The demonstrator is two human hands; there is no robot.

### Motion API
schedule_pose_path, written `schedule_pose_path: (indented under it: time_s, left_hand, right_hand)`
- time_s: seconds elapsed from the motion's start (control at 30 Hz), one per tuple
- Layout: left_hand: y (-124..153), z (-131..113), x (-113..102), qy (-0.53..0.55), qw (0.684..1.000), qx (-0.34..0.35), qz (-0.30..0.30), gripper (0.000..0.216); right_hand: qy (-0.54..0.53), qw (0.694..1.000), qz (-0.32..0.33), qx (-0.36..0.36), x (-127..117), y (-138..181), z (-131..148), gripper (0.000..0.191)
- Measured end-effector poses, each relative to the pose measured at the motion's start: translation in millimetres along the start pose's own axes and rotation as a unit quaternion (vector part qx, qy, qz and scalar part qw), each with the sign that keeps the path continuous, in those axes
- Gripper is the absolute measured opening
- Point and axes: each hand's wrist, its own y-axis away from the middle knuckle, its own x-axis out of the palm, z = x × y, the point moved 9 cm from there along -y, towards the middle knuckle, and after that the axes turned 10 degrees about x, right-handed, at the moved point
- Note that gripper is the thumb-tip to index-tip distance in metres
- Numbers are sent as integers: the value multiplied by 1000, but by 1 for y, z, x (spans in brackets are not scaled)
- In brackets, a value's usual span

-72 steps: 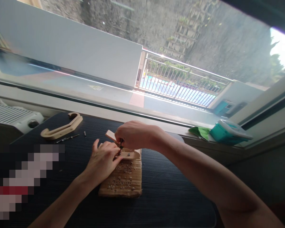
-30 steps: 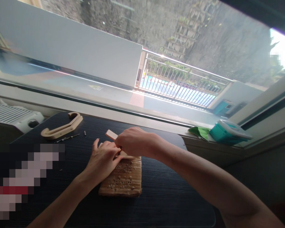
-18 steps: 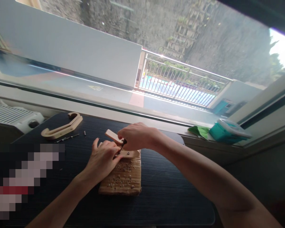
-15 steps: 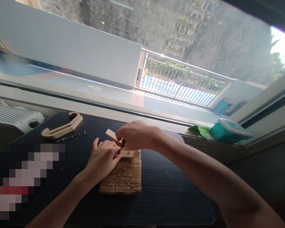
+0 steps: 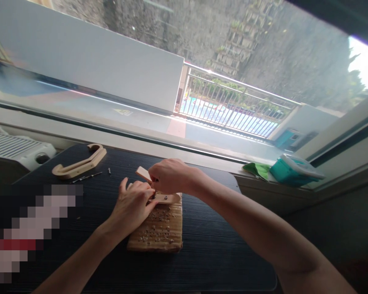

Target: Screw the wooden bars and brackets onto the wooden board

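Note:
A pale wooden piece [image 5: 168, 199] lies across the top of a ribbed brown block [image 5: 159, 232] that is dotted with many small holes and bits. Dark round fittings or holes show in the wood. My left hand [image 5: 133, 203] presses down on the piece, its fingers closed around the left part and the thumb along the near edge. Above it, my right hand [image 5: 171, 175] is closed on a dark slim tool [image 5: 155, 192] pointing down at the wood; its kind is mostly hidden. A second pale wooden arm [image 5: 143, 173] sticks out beyond the right fingers.
A hook-shaped wooden piece [image 5: 79, 164] lies at the dark table's [image 5: 214, 245] far left, near thin metal bits [image 5: 87, 177] and a small metal part [image 5: 109, 171]. A teal box [image 5: 294, 171] and green cloth [image 5: 257, 170] sit on the windowsill. A blurred-out patch [image 5: 33, 232] covers the left.
My right hand has turned slightly and shifted a little left, now hiding more of the dark tool. The left hand and the wooden piece stay in place.

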Motion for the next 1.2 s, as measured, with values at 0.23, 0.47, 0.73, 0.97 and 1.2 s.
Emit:
schedule_pose_path:
  time_s: [0.23, 0.47, 0.73, 0.97, 1.2]
  left_hand:
    - [0, 1, 0, 7, 1000, 0, -5, 13]
    - [-1, 3, 1, 9, 1000, -8, -2, 14]
    - [0, 1, 1, 0, 1000, -1, -1, 9]
    - [0, 1, 1, 0, 1000, 3, -6, 12]
    - [-1, 3, 2, 7, 1000, -5, 1, 14]
  right_hand:
    - [19, 999, 22, -21, -16, 10, 11, 21]
    - [28, 998, 18, -54, 3, 5, 17, 19]
    - [7, 1000, 14, 14, 1, 5, -4, 23]
    - [16, 1000, 3, -13, -16, 16, 4, 25]
    - [7, 999, 33, -28, 3, 7, 10, 20]
